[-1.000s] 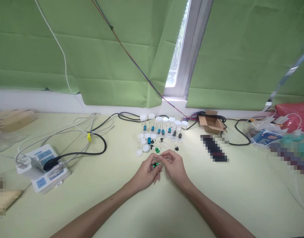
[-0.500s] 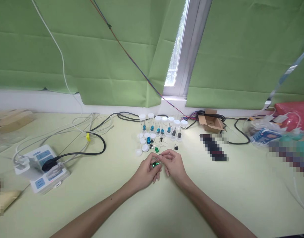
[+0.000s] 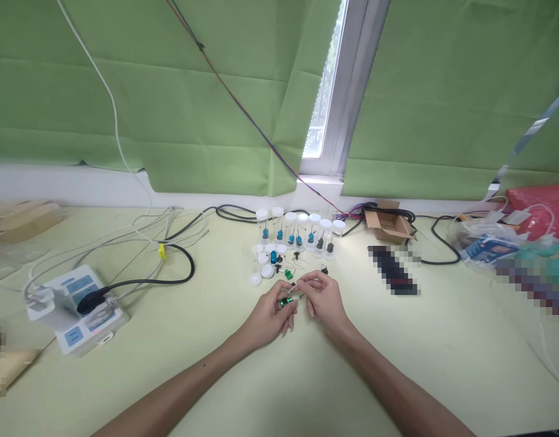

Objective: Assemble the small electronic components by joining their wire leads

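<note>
My left hand [image 3: 269, 314] is closed round a small shiny green piece with a thin metal shaft [image 3: 286, 301], which points right. Close beside it, my right hand [image 3: 327, 303] pinches a thin metal pin [image 3: 291, 290] between thumb and fingertips. That pin slants down toward the left fingers; whether it touches the green piece, I cannot tell. Just beyond the hands lie a green part [image 3: 288, 275], a blue part [image 3: 273, 257] and several small black parts with thin wires [image 3: 296, 255]. One black part [image 3: 325, 271] sits beyond my right fingers.
Several clear tubes with white caps [image 3: 291, 230] stand behind, holding blue or dark parts. Loose white caps [image 3: 267, 272] lie left of the parts. A power strip [image 3: 85, 309] with cables is at left. An open cardboard box [image 3: 391, 227] and a plastic bag [image 3: 484, 246] are at right.
My right hand has drawn slightly to the right, away from the left fingers, and more of the thin shafts shows between the hands. My left hand has hardly moved.
</note>
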A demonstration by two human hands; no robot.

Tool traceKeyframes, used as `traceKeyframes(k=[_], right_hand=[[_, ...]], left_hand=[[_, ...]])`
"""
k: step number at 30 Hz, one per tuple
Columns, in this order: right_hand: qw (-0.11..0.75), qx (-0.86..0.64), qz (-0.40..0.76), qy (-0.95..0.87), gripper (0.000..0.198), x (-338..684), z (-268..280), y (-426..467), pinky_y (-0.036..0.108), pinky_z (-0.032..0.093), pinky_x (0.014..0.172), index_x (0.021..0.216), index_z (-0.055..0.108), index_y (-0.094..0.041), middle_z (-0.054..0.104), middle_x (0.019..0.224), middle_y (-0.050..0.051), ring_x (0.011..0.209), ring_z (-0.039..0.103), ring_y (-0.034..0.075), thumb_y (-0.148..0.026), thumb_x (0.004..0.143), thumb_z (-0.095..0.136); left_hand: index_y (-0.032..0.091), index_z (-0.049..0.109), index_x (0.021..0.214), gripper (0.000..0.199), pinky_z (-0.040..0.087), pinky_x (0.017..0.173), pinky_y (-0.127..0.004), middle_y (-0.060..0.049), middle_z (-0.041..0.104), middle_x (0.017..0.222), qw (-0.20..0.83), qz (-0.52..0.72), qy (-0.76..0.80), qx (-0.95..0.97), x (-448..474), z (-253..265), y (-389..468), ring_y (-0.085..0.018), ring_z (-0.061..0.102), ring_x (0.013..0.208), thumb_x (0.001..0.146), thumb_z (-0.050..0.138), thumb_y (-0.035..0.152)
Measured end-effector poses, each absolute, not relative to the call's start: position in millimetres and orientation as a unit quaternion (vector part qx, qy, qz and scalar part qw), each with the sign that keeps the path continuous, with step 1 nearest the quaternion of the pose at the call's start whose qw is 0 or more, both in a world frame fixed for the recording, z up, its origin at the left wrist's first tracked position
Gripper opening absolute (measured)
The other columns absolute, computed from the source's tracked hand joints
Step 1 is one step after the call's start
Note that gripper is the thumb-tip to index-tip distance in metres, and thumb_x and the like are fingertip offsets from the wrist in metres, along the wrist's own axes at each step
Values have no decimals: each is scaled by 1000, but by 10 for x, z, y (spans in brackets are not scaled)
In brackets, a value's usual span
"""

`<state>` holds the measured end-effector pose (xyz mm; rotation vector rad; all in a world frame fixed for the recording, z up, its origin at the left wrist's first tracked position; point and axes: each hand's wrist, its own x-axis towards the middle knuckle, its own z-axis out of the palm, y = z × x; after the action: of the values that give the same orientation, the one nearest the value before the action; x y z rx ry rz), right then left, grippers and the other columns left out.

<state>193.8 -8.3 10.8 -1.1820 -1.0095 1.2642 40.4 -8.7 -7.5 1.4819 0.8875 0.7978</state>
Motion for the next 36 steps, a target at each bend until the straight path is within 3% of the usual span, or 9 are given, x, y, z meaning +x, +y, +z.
traceKeyframes(k=[23, 36], right_hand=[[531, -511, 476, -479, 30, 1953, 62, -86, 20, 27, 27, 78, 58, -17, 66, 73, 2, 28, 42, 5, -45, 74, 69], [507, -513, 390, -573, 23, 1977, 106, -159, 22, 38, 39, 83, 61, -19, 64, 76, 2, 39, 48, 8, -42, 84, 61]], left_hand=[[21, 49, 103, 29, 40, 41, -21, 0, 63, 75, 573, 343, 384, 638, 408, -69, -98, -10, 55, 46, 89, 55, 46], [21, 50, 102, 26, 40, 41, -22, 0, 62, 72, 557, 340, 389, 650, 398, -54, -102, -10, 54, 44, 90, 54, 43]])
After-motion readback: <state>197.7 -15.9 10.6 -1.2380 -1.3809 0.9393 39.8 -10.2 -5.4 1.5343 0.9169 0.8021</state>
